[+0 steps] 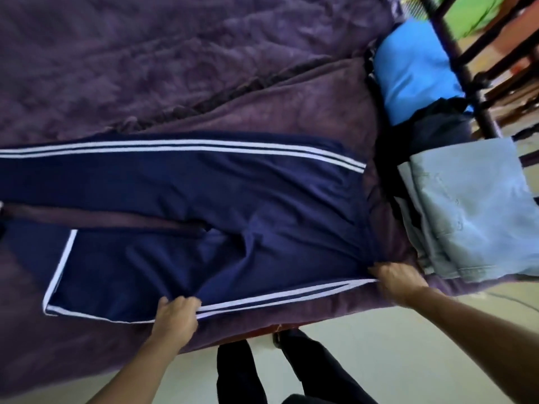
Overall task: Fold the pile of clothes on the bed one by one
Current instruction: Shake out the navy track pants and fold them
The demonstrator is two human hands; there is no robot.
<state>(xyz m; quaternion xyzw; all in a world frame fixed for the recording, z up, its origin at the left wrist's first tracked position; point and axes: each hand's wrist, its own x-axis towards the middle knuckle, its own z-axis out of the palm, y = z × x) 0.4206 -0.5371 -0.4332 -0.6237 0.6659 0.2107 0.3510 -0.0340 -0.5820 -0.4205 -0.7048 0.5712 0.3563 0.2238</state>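
Observation:
Navy track pants [204,193] with white side stripes lie spread flat across the purple bed cover [175,68], waistband to the right, legs running left. My left hand [176,314] grips the near striped edge of the closer leg at mid-length. My right hand [393,279] pinches the near corner of the waistband where the stripes end. The closer leg's lower part is doubled back on itself at the left. At the right end of the bed sits a stack of clothes: a light blue folded garment [472,211], dark items [437,121] and a bright blue piece [411,68].
The bed's near edge runs just below my hands, with pale floor [379,345] beneath. My legs in dark trousers [262,371] stand against the bed. A dark wooden frame [460,59] rises at the upper right, beyond the stack.

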